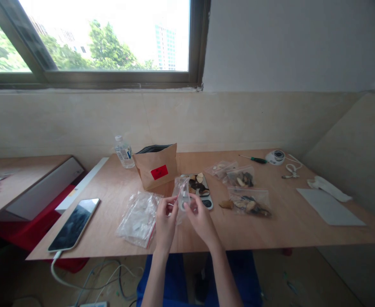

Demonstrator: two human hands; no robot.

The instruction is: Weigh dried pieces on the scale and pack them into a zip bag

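Note:
Between my two hands is a clear plastic zip bag [182, 186], held upright in front of a small digital scale [209, 201]. The fingers of my left hand [166, 217] pinch its left edge. My right hand [200, 216] grips its right side. I see nothing inside the bag. Dark and pale dried slices, like dried mushrooms [200, 186], lie on the scale, partly hidden by the bag. To the left rests a stack of clear zip bags [139, 219] with a red edge. Behind it stands an open brown paper pouch [157, 168] with a red label.
On the right lie filled zip bags [249, 202] and a loose dried slice [226, 204]. Farther back are a green screwdriver [258, 160], a white dome camera [275, 157] and white paper [329, 207]. A phone [75, 225] and water bottle [124, 153] are on the left.

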